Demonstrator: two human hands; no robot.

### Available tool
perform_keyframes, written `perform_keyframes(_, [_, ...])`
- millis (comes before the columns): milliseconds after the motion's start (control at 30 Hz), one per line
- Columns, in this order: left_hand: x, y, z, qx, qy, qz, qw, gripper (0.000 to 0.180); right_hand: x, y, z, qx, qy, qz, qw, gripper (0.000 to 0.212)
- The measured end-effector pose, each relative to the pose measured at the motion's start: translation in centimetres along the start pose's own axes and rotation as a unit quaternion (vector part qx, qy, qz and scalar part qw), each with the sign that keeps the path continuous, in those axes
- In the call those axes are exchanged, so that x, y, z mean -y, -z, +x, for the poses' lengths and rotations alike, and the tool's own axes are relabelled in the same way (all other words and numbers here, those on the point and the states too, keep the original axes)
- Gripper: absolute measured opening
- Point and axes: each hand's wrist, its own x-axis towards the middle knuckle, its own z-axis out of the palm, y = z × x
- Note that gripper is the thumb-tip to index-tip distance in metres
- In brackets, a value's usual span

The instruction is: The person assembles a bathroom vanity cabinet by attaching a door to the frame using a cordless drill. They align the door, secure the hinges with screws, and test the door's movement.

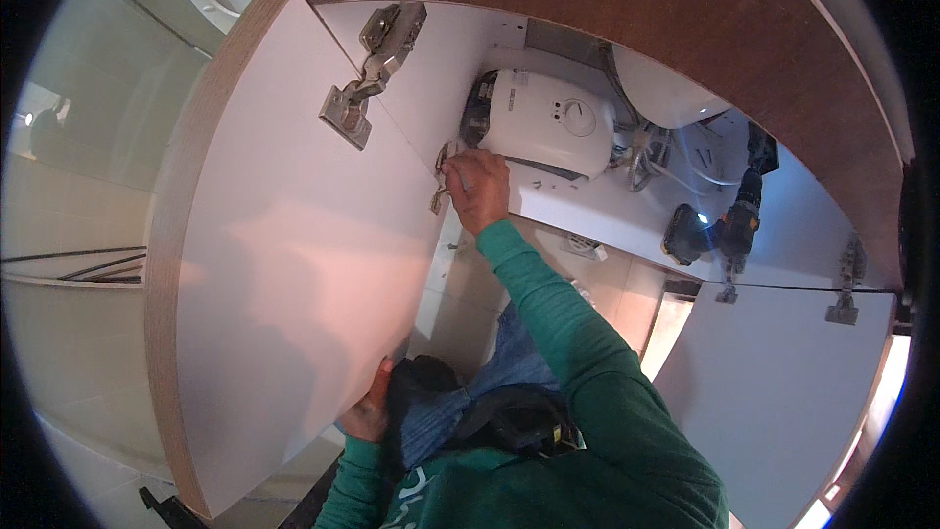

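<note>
Clerk: Entry one, the work in hand?

Checker: White left door (284, 264), wood-toned edge, standing open at the cabinet's left side. Lower hinge (437, 200), metal, at the door's inner edge. Step, as judged: fitting or adjusting that hinge.

Clerk: Hands?

Checker: Right hand (478, 188), one: fingers drawn together, pinching at the lower hinge. Left hand (368, 413), one: at the door's near edge, apparently steadying it; its grip cannot be made out.

Clerk: Next move calls for?

Checker: In my judgement, a steady door and the hinge lined up with the cabinet wall before any tightening. Power drill (738, 220), one, lying on the cabinet floor at the right, its lamp lit; loose screws (556, 186), several, just in front of the white heater unit (556, 122).

Clerk: Upper hinge?

Checker: Upper hinge (367, 83), one, spanning door and cabinet wall, no hand on it.

Clerk: Defects of view?

Checker: Right fingertips cover part of the lower hinge; whether they also hold a screw is unclear. Left fingers partly hidden by the door. Right door (774, 382) cut off below. Hoses beside the heater, tangled, hard to separate.
</note>
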Motion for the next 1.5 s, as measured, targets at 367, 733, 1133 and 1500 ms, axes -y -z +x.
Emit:
perform_keyframes(367, [-0.1,-0.4,0.1,-0.006,0.010,-0.021,1.000,0.043,-0.2,-1.2,-1.0,-0.042,-0.023,0.007,0.999,0.011])
perform_keyframes(733, [-1.6,-0.7,0.4,-0.010,0.043,-0.041,0.998,0.037,-1.2,-0.8,-1.2,0.004,-0.117,0.084,0.990,0.016])
perform_keyframes(1133, [-0.3,-1.0,-0.3,-0.023,0.027,-0.053,0.998,0.040,-0.1,0.4,-0.1,-0.007,-0.052,0.044,0.998,0.006])
perform_keyframes(1500, [-2.4,-1.4,0.1,-0.009,0.012,-0.043,0.999,0.045,-1.0,0.3,0.5,0.017,-0.069,0.041,0.997,0.006])
